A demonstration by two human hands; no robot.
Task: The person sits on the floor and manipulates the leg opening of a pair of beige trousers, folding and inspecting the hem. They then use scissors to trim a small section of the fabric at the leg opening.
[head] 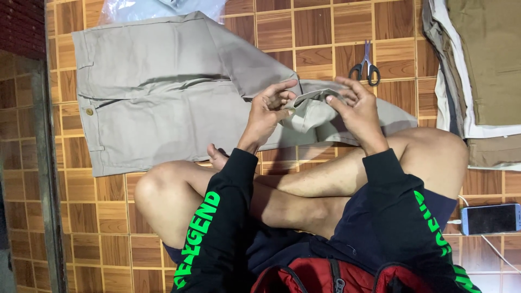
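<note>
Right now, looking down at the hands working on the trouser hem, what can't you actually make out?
Head view only:
- Trouser hem: its inner fold is covered by the left hand and right hand; any needle or thread is too small to tell.
- Stacked cloth: cut off by the right edge.
- Plastic bag: cut off by the top edge.
- Phone: screen too small to tell.
- Scissors: blades lie closed.

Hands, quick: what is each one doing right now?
Left hand: closed on the folded hem of the beige trousers.
Right hand: pinching the same hem from the other side.
</note>
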